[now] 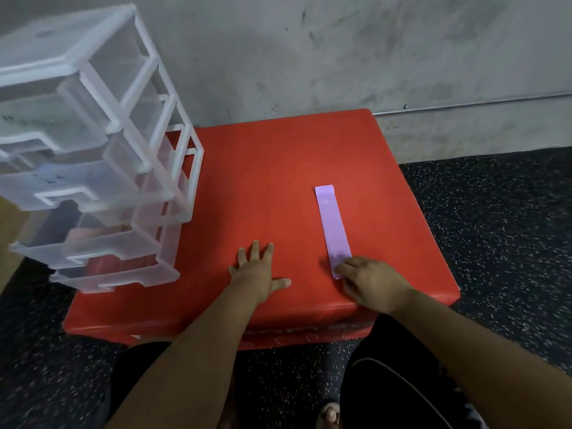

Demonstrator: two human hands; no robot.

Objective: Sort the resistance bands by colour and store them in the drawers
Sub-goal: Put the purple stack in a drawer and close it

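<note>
Your left hand [257,274] lies flat, fingers spread, near the front edge of the red pad [263,168]; your right hand [371,283] pinches the purple band [332,224]

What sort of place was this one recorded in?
Probably a gym or exercise room: speckled black rubber flooring, a red padded block used as a work surface, and a purple resistance band lying on it.

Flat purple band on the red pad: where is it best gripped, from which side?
Pinch the purple band at its near short end, coming from the red pad's front edge: it lies flat, running away from the person, and the right hand curls onto that end.
</note>
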